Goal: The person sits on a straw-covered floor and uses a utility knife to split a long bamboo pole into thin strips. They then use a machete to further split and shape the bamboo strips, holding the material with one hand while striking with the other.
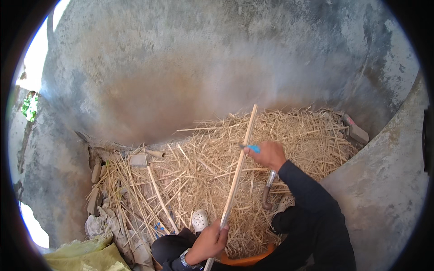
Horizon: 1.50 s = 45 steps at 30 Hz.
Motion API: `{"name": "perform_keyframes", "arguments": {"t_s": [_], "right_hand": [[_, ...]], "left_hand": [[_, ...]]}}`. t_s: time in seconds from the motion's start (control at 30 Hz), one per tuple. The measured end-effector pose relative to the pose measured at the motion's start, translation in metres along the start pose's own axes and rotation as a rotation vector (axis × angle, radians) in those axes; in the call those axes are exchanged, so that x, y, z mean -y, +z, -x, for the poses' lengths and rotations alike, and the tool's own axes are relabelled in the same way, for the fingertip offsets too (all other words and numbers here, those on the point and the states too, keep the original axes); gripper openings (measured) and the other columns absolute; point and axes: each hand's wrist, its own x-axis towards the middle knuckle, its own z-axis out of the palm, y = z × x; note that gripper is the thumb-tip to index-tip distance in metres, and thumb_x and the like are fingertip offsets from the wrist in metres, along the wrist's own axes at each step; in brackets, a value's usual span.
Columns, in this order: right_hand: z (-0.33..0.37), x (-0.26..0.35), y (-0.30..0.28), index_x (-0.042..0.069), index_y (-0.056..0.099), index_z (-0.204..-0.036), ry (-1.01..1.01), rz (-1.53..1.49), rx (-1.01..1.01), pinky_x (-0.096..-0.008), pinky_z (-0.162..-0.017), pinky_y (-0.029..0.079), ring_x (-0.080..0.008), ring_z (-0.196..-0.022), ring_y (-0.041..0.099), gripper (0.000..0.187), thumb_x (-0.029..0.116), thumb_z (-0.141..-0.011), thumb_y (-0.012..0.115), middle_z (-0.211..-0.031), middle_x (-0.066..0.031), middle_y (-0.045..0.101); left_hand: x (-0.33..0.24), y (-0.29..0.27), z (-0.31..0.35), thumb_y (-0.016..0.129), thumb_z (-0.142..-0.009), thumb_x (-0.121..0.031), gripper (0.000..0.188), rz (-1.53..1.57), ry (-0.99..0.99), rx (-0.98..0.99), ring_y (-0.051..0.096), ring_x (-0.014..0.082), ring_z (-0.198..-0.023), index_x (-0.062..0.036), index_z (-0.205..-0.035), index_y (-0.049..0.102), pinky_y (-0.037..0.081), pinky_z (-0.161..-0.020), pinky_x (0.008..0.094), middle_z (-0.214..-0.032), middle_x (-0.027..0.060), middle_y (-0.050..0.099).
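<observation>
A long pale strip of split bamboo or wood (237, 174) slants up and away from my lap. My left hand (210, 241), with a watch on its wrist, is wrapped round its near part. Farther up, my right hand (270, 155) is closed on a small knife with a blue handle (254, 148). The knife's dark blade end lies against the right side of the strip or just over it; I cannot tell how deep it sits. Beneath my right wrist rests a tool with a curved brown handle (266, 198) and a shiny metal part.
Shavings and thin strips (298, 140) cover the ground between grey concrete walls (203, 54). A longer loose strip (160, 198) lies to the left. Stone blocks (357, 131) stand at the right wall. Yellow-green sacking (90, 257) is at lower left, and something orange (247, 260) is below me.
</observation>
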Motion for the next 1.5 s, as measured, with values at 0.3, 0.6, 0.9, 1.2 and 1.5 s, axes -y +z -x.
{"name": "perform_keyframes", "arguments": {"t_s": [0.3, 0.6, 0.9, 1.2, 1.5], "right_hand": [[0.002, 0.007, 0.009, 0.011, 0.060, -0.052, -0.086, -0.067, -0.026, -0.0408, -0.042, 0.037, -0.0244, -0.041, 0.051, 0.079, 0.082, -0.078, 0.038, -0.044, -0.0066, 0.049], [-0.011, -0.013, -0.014, 0.011, 0.059, -0.053, 0.043, 0.013, -0.066, -0.0355, -0.040, 0.036, -0.0179, -0.040, 0.050, 0.082, 0.086, -0.076, 0.037, -0.042, -0.0049, 0.046], [-0.012, -0.017, -0.006, 0.009, 0.068, -0.062, 0.075, -0.047, -0.102, -0.0391, -0.047, 0.044, -0.0261, -0.045, 0.057, 0.080, 0.082, -0.079, 0.039, -0.046, -0.0086, 0.054], [-0.016, -0.026, -0.007, 0.009, 0.067, -0.060, 0.101, -0.031, -0.130, -0.0378, -0.047, 0.045, -0.0245, -0.043, 0.055, 0.080, 0.080, -0.082, 0.037, -0.043, -0.0072, 0.049], [-0.007, -0.018, 0.013, 0.008, 0.060, -0.055, -0.054, -0.107, -0.216, -0.0399, -0.039, 0.036, -0.0217, -0.038, 0.046, 0.079, 0.078, -0.084, 0.037, -0.044, -0.0049, 0.046]], "left_hand": [[0.001, -0.004, -0.002, 0.046, -0.095, -0.013, 0.014, -0.177, 0.041, -0.131, 0.053, 0.0463, -0.056, 0.0005, -0.097, 0.045, 0.040, -0.051, 0.0500, -0.056, 0.0228, 0.051], [-0.003, -0.002, 0.001, 0.048, -0.094, -0.012, 0.015, -0.206, 0.053, -0.142, 0.054, 0.0469, -0.053, 0.0019, -0.095, 0.043, 0.041, -0.049, 0.0526, -0.053, 0.0243, 0.051], [-0.002, 0.002, 0.002, 0.047, -0.094, -0.013, 0.016, -0.188, 0.111, -0.105, 0.055, 0.0469, -0.053, 0.0022, -0.093, 0.042, 0.042, -0.048, 0.0526, -0.053, 0.0247, 0.051], [-0.003, 0.003, 0.009, 0.047, -0.094, -0.013, 0.016, -0.167, 0.086, -0.047, 0.055, 0.0454, -0.052, 0.0026, -0.094, 0.042, 0.043, -0.049, 0.0520, -0.053, 0.0244, 0.052], [0.004, -0.002, 0.016, 0.049, -0.094, -0.012, 0.012, -0.171, 0.046, -0.064, 0.055, 0.0425, -0.052, -0.0010, -0.096, 0.046, 0.041, -0.048, 0.0482, -0.054, 0.0201, 0.051]]}}
